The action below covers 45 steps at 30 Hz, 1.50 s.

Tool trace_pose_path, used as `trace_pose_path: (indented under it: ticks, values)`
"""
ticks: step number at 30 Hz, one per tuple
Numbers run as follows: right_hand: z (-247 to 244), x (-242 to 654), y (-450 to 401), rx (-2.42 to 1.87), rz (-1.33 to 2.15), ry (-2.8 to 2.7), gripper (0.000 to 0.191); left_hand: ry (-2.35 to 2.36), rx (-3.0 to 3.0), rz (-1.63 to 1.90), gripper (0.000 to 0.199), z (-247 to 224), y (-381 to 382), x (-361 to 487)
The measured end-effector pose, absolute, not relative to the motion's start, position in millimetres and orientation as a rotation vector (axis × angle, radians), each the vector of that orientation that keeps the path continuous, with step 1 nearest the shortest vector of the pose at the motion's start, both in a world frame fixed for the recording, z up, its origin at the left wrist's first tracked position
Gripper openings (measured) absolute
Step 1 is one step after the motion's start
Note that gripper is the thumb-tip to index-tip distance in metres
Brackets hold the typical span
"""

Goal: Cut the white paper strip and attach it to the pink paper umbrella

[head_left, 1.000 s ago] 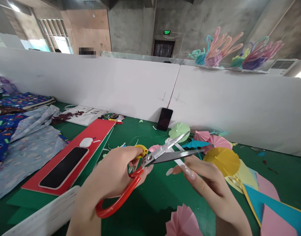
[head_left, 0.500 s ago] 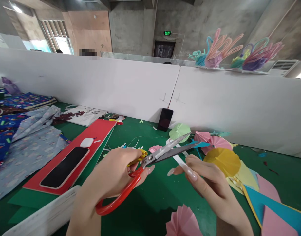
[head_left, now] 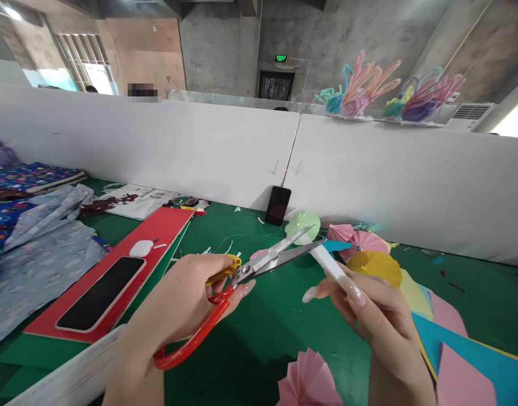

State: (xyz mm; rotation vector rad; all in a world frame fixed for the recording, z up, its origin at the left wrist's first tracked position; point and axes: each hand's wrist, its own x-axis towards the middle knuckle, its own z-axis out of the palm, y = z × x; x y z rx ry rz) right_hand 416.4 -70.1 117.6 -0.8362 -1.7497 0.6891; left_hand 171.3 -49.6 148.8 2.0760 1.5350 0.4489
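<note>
My left hand (head_left: 199,287) is wrapped round the handles of a pair of scissors (head_left: 269,260), one handle red and the other yellow. The blades point right and up, parted a little. Between the fingers of my right hand (head_left: 364,299) is a narrow white strip (head_left: 328,264), whose far end reaches up to the blade tips. Beyond the tips lies a pale green pleated paper disc (head_left: 302,224). A pink pleated paper piece (head_left: 308,380) lies at the front edge, between my two wrists.
On the left are a red folder (head_left: 157,225) with a phone (head_left: 101,293) and fabric (head_left: 51,254). Another phone (head_left: 278,205) leans on the white partition (head_left: 199,146). Yellow (head_left: 375,268) and pink discs (head_left: 368,242) and coloured paper (head_left: 465,372) lie right.
My right hand has moved a little right and down with the white strip, away from my left hand. The scissor blades look slightly closer together. The whole view has shifted slightly.
</note>
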Motion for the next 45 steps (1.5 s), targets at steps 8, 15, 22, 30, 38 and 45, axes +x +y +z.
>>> trace_pose_path:
  ticks: [8,15,22,30,38,45]
  values:
    - [121.4,414.7,-71.7,-0.767,0.743,-1.785,0.030,1.469,2.144,0.394,0.023,148.3,-52.0,182.2]
    - [120.5,414.4,-72.6,-0.727,0.751,-1.860,0.029,1.453,2.206,0.399,0.030,143.6,-49.7,179.8]
    - [122.8,411.3,-72.8,-0.759,0.750,-1.842,0.029,1.443,2.199,0.408,0.029,146.0,-51.6,181.0]
    - [123.9,411.2,-72.1,-0.796,0.684,-1.826,0.029,1.460,2.195,0.416,0.029,148.8,-52.0,179.2]
    - [117.7,415.1,-77.0,-0.841,0.628,-1.716,0.028,1.492,2.159,0.393,0.031,148.0,-51.4,179.5]
    - [118.7,415.3,-77.9,-0.774,0.609,-1.660,0.031,1.534,2.137,0.392,0.037,149.7,-52.5,177.1]
